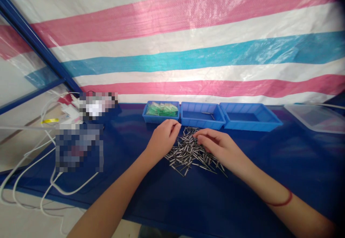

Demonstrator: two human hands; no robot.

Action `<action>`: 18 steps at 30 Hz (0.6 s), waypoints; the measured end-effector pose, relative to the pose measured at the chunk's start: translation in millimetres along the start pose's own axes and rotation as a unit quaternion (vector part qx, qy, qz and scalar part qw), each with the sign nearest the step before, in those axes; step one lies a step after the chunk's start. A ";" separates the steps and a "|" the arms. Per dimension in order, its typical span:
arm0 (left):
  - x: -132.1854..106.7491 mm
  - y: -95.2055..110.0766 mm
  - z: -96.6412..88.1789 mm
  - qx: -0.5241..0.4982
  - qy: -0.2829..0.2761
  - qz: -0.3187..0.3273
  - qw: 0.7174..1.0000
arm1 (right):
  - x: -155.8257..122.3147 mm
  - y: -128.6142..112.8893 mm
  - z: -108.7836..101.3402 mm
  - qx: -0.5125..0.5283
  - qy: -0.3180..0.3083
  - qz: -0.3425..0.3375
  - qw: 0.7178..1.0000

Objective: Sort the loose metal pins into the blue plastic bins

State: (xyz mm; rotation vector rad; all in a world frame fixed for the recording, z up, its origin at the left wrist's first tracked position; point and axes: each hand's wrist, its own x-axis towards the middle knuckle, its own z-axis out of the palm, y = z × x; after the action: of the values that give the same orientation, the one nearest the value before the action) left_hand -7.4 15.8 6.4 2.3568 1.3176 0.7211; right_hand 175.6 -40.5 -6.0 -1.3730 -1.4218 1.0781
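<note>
A loose pile of silvery blind rivets [188, 151] lies on the blue tabletop. My left hand [165, 134] is closed at the pile's upper left edge, in front of the bin of green packets; whatever its fingers hold is hidden. Over the right side of the pile, my right hand [215, 142] has its thumb and fingers pinched together, and what may be between the tips is too small to make out. Behind the hands stands a blue bin [202, 122] with a few rivets in it.
To its left is a blue bin [145, 118] of green-and-clear packets [163, 109]; to its right, another blue bin [253, 126]. A clear plastic lid [318, 119] lies far right. White cables [72, 193] and blurred-out items crowd the left. Striped sheeting [188, 62] hangs behind.
</note>
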 end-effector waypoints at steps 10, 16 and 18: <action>-22.0 26.9 19.3 -0.346 0.004 -0.059 0.936 | -10.3 -7.2 16.6 0.088 -0.046 0.006 0.995; -22.3 21.7 20.8 -0.392 -0.002 -0.065 0.917 | -11.3 -8.9 14.4 0.118 -0.042 0.014 0.992; -23.1 20.5 20.6 -0.378 0.010 -0.066 0.923 | -12.1 -9.7 15.3 0.122 -0.032 0.010 0.992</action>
State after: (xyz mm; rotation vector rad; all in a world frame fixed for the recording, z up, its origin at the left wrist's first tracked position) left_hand 8.5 -15.5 -5.7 1.6280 0.9466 0.9909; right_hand 158.6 -53.0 -0.8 -1.1891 -1.2752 1.2737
